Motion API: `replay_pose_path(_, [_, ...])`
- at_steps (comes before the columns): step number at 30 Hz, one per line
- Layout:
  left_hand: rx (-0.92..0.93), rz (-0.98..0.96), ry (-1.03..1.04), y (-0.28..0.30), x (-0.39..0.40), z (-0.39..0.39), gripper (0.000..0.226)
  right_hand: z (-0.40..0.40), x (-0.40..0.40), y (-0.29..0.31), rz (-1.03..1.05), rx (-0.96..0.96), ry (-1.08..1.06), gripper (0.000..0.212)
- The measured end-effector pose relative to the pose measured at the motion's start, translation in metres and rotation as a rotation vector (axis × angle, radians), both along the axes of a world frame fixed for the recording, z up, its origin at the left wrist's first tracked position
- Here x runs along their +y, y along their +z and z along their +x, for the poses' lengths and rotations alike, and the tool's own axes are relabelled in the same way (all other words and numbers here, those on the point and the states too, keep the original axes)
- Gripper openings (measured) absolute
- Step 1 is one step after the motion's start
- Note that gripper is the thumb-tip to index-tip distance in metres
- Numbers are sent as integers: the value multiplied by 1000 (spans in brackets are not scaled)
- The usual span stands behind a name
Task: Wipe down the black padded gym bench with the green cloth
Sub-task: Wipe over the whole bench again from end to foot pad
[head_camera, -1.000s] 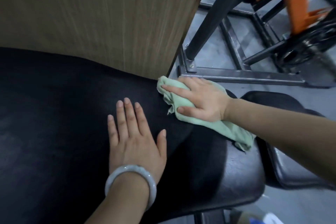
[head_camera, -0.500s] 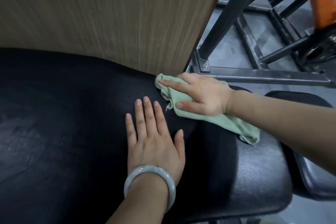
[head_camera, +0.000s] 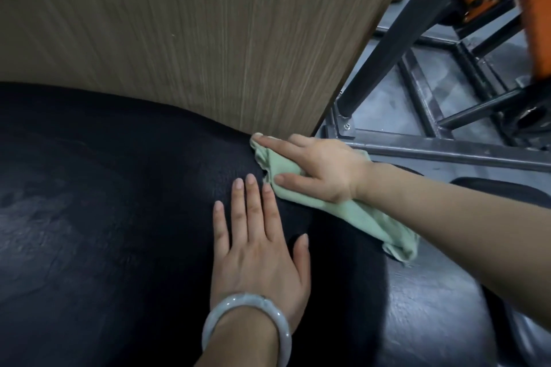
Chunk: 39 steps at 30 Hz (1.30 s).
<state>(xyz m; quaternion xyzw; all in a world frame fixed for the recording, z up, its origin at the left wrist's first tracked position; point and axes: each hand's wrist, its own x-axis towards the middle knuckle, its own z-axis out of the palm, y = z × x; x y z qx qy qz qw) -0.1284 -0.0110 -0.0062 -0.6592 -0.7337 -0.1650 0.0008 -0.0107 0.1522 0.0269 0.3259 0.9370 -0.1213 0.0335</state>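
We see the green cloth (head_camera: pixel 343 208) lying under our right hand (head_camera: pixel 322 170), bunched, with its long axis running from the fingertips back past the wrist. This hand presses it flat on the black padded worktop (head_camera: pixel 104 232), fingers straight and a little spread, just beside the wooden panel (head_camera: pixel 193 33). Our left hand (head_camera: pixel 259 244) rests flat with fingers together, touching the pad just beside the cloth. We judge the unwiped pad lies mostly beyond the left hand, away from the cloth.
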Motion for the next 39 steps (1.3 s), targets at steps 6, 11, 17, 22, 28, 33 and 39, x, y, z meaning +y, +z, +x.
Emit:
replay_pose_path(6, [10, -9, -2, 2, -2, 1, 74, 35, -14, 4, 19, 13, -16, 67])
replay_pose_path(11, [12, -10, 5, 1, -2, 0, 73, 97, -22, 9, 32, -95, -22, 61])
replay_pose_path(17, [17, -23, 11, 3, -1, 1, 73, 56, -13, 7, 34, -88, -11, 64])
replay_pose_path(22, [26, -27, 9, 3, -1, 1, 74, 36, -14, 5, 34, -28, -55, 67])
replay_pose_path(28, [10, -13, 4, 2, -2, 0, 73, 101, -30, 9, 64, -99, -75, 60])
replay_pose_path(33, [-5, -17, 2, 3, -2, 0, 73, 116, -24, 13, 17, -163, -52, 62])
replay_pose_path(39, [-4, -35, 3, 5, -1, 1, 73, 49, -7, 6, 19, -55, -7, 61])
